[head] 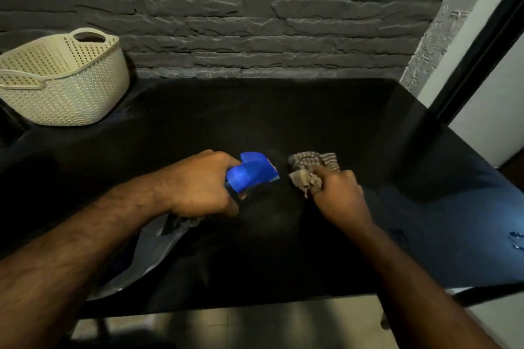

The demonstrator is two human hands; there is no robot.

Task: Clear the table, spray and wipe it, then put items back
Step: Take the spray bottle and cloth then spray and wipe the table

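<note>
The spray bottle (252,171) is being grasped by the left grip (204,181), with fingers curled round the neck under the blue head. Its long axis is being slanted from the body, low and near, up to the nozzle, which is being aimed forward and rightward over the worktop (255,110). Just right of the nozzle, the striped cloth (314,167) is being pinched in the clenched right grip (337,193). Whether it is touching the surface cannot be told. Wiping is judged likeliest from the right.

Dim, soft-focus view; bluish glare on the tabletop (453,229) at its right edge, straight lines bowed at frame borders.
</note>
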